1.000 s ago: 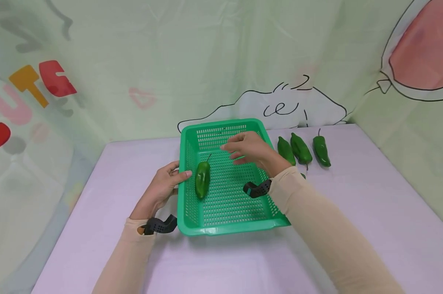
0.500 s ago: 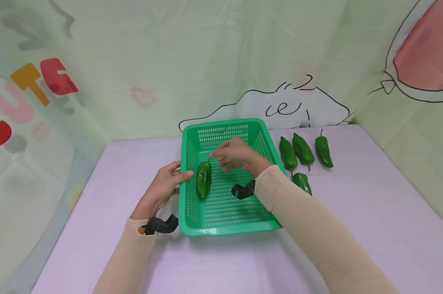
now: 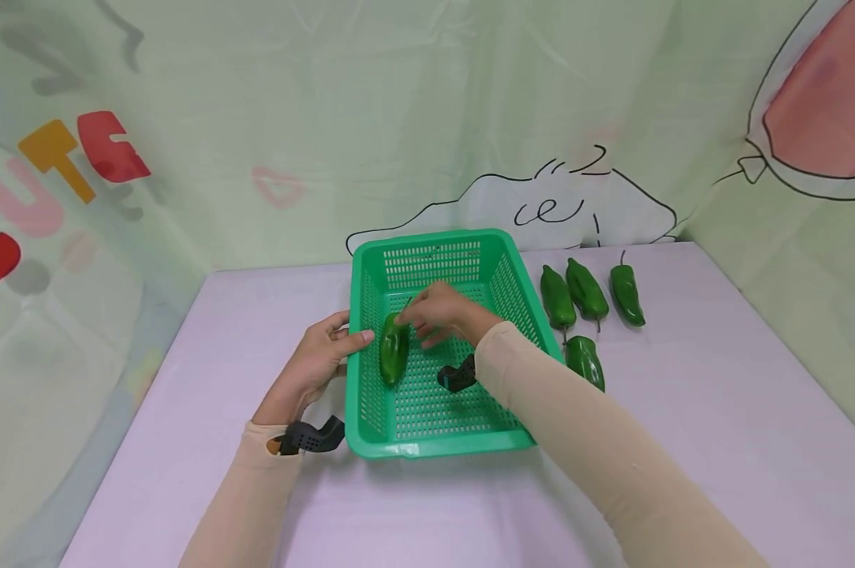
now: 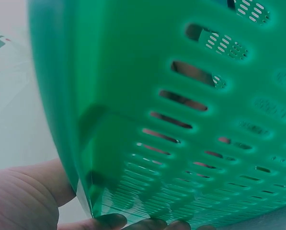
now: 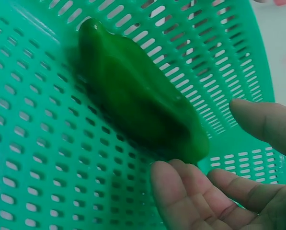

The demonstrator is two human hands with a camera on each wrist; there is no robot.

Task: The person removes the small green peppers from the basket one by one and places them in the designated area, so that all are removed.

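A green plastic basket (image 3: pixel 438 450) with slotted walls sits on the table, and one green pepper (image 3: pixel 393 355) lies inside along its left wall. My left hand (image 3: pixel 315 359) grips the left rim, thumb over the edge and fingers outside; the left wrist view shows fingertips against the slotted wall (image 4: pixel 119 67). Inside the basket, my right hand (image 3: pixel 442 312) is at the stem end of the pepper. In the right wrist view, the thumb and fingers (image 5: pixel 169 184) are spread apart near that end of the pepper (image 5: pixel 138 96), with no grip on it.
Several more green peppers lie on the table to the right of the basket: two side by side (image 3: pixel 558 298), one farther right (image 3: pixel 626 294), and one nearer (image 3: pixel 585 363) beside my right sleeve. A printed curtain (image 3: pixel 399 118) hangs behind the table (image 3: pixel 257 315).
My right hand has moved left and down into the basket, to the pepper. The left hand has kept its hold on the rim. The nearer pepper outside has come into view from behind the right arm.
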